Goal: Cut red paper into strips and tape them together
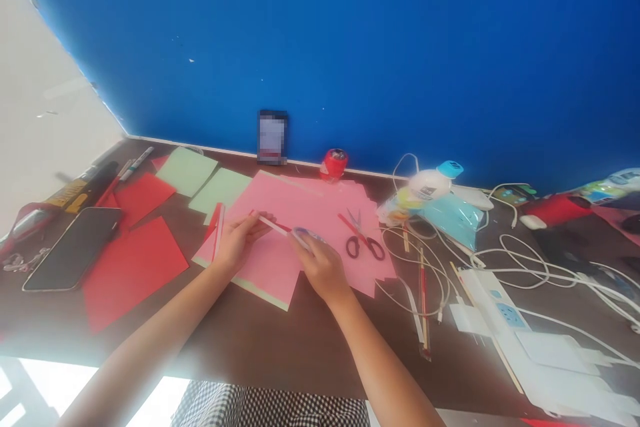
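Observation:
Over a stack of pink paper sheets (310, 213) my left hand (239, 240) pinches one end of a thin white and red strip (273, 225). My right hand (320, 267) is closed on the strip's other end and on a small roll of clear tape (306, 235). Both hands rest on the pink paper near the middle of the dark brown table (280, 347). Red-handled scissors (363, 237) lie on the pink paper just right of my right hand. A folded red and white strip (217, 230) lies at the left edge of the pink stack.
Red sheets (133, 267), green sheets (200, 180) and a dark phone (75, 247) lie at the left. A red tape roll (334, 163) and a small standing screen (272, 137) sit by the blue wall. White cables (525, 260), a power strip (500, 310), sticks (423, 300) and packets crowd the right side.

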A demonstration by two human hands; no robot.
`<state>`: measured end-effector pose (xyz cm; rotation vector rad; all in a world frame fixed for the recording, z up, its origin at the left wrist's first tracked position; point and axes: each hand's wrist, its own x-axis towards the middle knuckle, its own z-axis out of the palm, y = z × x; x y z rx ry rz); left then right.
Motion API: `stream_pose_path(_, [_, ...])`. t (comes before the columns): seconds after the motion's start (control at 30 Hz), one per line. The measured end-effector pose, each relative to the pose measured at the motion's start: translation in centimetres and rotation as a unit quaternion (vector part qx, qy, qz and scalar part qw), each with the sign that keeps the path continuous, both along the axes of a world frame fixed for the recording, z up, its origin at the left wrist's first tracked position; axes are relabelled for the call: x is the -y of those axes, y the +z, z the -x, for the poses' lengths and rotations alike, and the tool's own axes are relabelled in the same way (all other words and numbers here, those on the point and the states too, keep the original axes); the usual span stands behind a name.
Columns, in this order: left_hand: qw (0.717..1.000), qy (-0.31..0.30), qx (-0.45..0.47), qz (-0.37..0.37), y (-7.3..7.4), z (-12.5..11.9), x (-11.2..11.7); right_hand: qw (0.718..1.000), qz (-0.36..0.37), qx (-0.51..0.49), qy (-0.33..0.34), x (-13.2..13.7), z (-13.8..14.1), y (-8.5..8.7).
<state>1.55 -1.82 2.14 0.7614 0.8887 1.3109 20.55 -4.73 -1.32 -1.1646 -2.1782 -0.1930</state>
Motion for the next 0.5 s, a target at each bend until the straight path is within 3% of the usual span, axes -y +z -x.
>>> stream_pose_path(0.5, [0.996, -0.015, 0.071, 0.056, -0.33, 0.54, -0.69, 0.999, 0.000, 0.033, -0.005, -0.38, 0.15, -0.40])
